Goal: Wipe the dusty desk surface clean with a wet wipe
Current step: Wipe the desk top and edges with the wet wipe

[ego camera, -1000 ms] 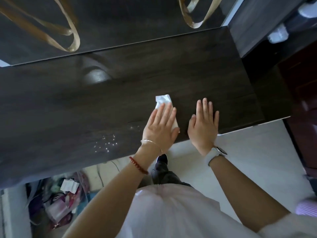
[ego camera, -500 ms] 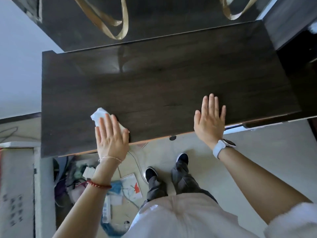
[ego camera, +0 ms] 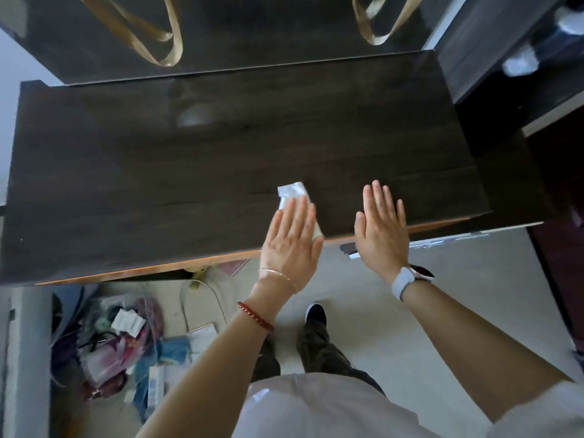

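Note:
A dark wooden desk (ego camera: 158,172) fills the middle of the head view. A crumpled white wet wipe (ego camera: 292,192) lies on it near the front edge, right of centre. My left hand (ego camera: 292,240) presses flat on the wipe with straight fingers, and most of the wipe is hidden under the palm. To its right, my right hand (ego camera: 380,230) rests flat on the desk's front edge, fingers straight, holding nothing. A white watch is on the right wrist; bracelets are on the left.
A dark glossy panel (ego camera: 252,26) with gold loop shapes rises behind the desk. A dark cabinet (ego camera: 505,42) stands at the right. Bags, papers and cables (ego camera: 126,343) clutter the floor under the desk's left half. My feet (ego camera: 316,314) stand on pale floor.
My left hand has slid the wipe from the desk's left front part back to the right, close to my right hand. The right hand has stayed flat near the front edge.

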Motion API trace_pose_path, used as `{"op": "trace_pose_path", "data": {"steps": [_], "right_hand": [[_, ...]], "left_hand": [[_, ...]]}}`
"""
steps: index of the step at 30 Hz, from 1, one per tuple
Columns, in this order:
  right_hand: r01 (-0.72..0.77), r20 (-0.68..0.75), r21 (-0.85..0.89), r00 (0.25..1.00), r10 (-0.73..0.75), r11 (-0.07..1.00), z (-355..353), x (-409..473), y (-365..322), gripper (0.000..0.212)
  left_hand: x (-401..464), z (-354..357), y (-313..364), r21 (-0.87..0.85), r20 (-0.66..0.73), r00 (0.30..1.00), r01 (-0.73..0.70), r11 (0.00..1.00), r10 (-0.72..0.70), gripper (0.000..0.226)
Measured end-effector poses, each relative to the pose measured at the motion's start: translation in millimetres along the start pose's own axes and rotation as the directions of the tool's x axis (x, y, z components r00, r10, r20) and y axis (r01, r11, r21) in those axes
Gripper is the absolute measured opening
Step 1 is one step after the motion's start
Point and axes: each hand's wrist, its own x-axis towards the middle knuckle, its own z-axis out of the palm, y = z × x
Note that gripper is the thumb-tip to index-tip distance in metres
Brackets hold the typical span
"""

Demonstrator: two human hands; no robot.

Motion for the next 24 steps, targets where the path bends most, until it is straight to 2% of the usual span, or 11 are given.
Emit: {"op": "trace_pose_path", "data": {"steps": [4, 6, 8, 10, 11, 13, 15, 17, 19, 22, 24], "right_hand": [[-0.078, -0.013, -0.012, 0.997, 0.078, 0.997, 4, 0, -19, 0.057], [-0.045, -0.011, -0.011, 0.999, 0.045, 0.999, 6, -2, -31, 0.057], [0.018, -0.010, -0.009, 1.000, -0.019, 1.000, 11, -6, -48, 0.058], [0.093, -0.008, 0.001, 0.996, -0.093, 0.996, 17, -9, -72, 0.057], [0.121, -0.004, 0.008, 0.993, -0.121, 0.993, 20, -10, -87, 0.057], [0.170, 0.018, 0.020, 0.985, -0.170, 0.985, 25, -11, -117, 0.057], [0.213, 0.031, 0.028, 0.976, -0.214, 0.977, 30, -9, -149, 0.058], [0.227, 0.047, 0.030, 0.972, -0.229, 0.973, 34, -6, -174, 0.060], [0.222, 0.037, 0.021, 0.974, -0.223, 0.975, 38, -6, -197, 0.060], [0.224, 0.012, -0.006, 0.975, -0.224, 0.975, 45, -9, -226, 0.059], [0.208, 0.000, -0.013, 0.978, -0.208, 0.978, 49, -11, -245, 0.059]], "left_hand": [[-37, 2, -80, -0.033, -0.041, 0.962, 0.270, 0.962, -0.271, 0.064], [-60, -5, -129, -0.094, -0.032, 0.893, 0.445, 0.890, -0.450, 0.065], [-76, -14, -161, -0.144, 0.004, 0.790, 0.607, 0.782, -0.613, 0.063], [-78, -17, -164, -0.159, -0.022, 0.713, 0.689, 0.707, -0.700, 0.064], [-74, -19, -156, -0.168, -0.031, 0.715, 0.685, 0.709, -0.698, 0.068], [-62, -19, -128, -0.165, -0.018, 0.796, 0.594, 0.787, -0.605, 0.075], [-57, -14, -113, -0.092, 0.017, 0.884, 0.467, 0.879, -0.467, 0.072], [-64, -13, -128, -0.031, -0.010, 0.934, 0.356, 0.934, -0.356, 0.065], [-84, -11, -167, 0.004, -0.045, 0.942, 0.333, 0.943, -0.333, 0.063], [-113, -17, -237, -0.064, -0.029, 0.891, 0.451, 0.890, -0.453, 0.071], [-121, -25, -282, -0.057, -0.028, 0.847, 0.528, 0.847, -0.530, 0.067]]}}
